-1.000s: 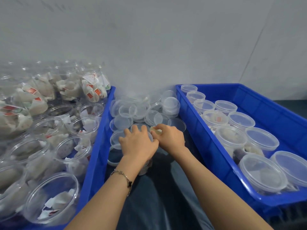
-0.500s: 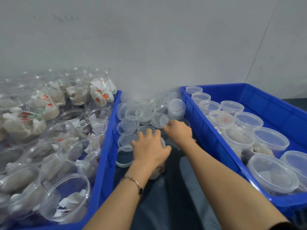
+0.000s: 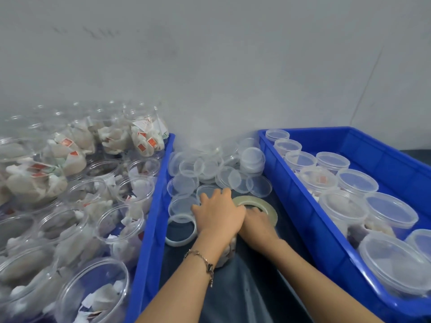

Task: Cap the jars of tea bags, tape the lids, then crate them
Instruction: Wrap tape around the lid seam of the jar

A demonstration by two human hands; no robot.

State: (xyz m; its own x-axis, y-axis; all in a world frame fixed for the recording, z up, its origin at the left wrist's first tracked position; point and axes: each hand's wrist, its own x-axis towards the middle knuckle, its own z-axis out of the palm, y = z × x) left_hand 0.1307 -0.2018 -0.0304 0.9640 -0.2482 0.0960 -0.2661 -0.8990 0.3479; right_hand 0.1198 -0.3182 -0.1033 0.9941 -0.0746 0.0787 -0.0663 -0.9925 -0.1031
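L hand lies fingers spread, palm down, on top of a clear plastic jar of tea bags standing on dark cloth btwn 2 blue plastic crates. R hand grips a pale round roll of clear tape just beside it; fingers partly hidden. Loose clear round lids piled behind. Capped jars in R crate, open filled jars in L crate.

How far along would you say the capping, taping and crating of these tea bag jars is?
Done: about a dozen capped jars stand in the right crate; whether they are taped I cannot tell. In hand: the left hand presses on a jar in the lap, while the right hand grips the tape roll. Left: many open jars fill the left crate, with loose lids between.
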